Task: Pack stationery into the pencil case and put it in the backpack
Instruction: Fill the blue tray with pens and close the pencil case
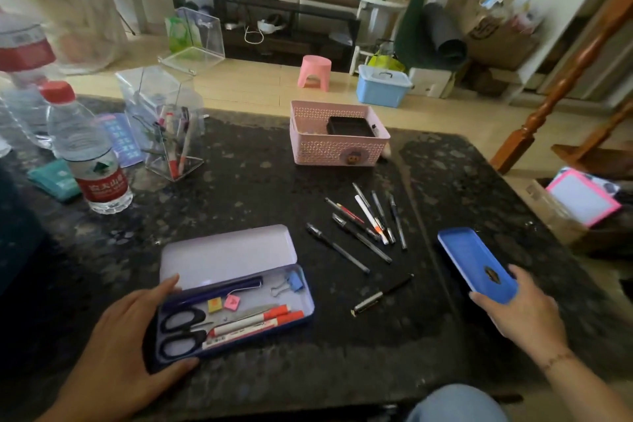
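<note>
An open blue tin pencil case [306, 298] lies near the table's front edge, its pale lid [226, 252] tilted back. Inside are black-handled scissors [183, 329], two orange-capped markers [253, 324], a dark blue pen, a blue binder clip [289, 284] and two small erasers. My left hand [133, 339] grips the case's left end. My right hand [524, 315] holds a blue tray-like insert [474, 260] just above the table at the right. Several pens [363, 219] lie loose between them, and one black pen [382, 295] sits apart, nearer the case. No backpack is in view.
A pink perforated basket [337, 147] holding a black tray stands at the table's back middle. A clear pen holder [171, 134] and a water bottle [89, 161] stand at the left. A wooden stair post [561, 79] rises at the right.
</note>
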`<state>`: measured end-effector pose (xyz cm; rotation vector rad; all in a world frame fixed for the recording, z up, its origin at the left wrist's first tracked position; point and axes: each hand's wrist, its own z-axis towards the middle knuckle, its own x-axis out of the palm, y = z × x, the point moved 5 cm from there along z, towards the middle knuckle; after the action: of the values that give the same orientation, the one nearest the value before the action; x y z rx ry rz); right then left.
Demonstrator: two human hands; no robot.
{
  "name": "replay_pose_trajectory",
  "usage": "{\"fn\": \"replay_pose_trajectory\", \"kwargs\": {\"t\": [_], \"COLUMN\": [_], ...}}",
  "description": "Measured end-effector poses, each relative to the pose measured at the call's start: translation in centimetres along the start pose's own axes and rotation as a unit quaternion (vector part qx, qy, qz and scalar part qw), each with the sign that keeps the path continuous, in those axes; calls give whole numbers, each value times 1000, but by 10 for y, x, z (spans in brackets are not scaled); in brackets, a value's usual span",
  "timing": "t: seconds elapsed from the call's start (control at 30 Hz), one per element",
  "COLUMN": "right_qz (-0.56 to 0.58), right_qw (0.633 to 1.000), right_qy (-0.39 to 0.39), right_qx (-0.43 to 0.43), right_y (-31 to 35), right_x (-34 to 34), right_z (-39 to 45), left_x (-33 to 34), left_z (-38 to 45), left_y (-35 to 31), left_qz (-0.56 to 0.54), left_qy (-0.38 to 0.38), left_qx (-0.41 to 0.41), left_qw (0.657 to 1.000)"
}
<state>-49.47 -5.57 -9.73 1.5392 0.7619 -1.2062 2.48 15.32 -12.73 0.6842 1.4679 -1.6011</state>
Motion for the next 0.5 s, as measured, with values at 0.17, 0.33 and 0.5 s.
{"fn": "replay_pose_trajectory", "kwargs": {"t": [0.17, 0.33, 0.5], "right_qz": [-66, -108, -130], "right_qw": [997, 934, 837], "right_qy": [26, 17, 130], "right_qx": [15, -342, -516], "right_y": [-22, 81, 145], "right_x": [10, 22, 48], "right_z": [-1, -36, -66], "left_x": [-3, -3, -3], "left_z": [-1, -2, -3], "left_y": [-1, -1, -5], "left_qz": [0, 7, -5], "left_qy": [0, 12, 3], "left_qx": [-12, -20, -14], "left_qw": [1000, 1000, 1000]}}
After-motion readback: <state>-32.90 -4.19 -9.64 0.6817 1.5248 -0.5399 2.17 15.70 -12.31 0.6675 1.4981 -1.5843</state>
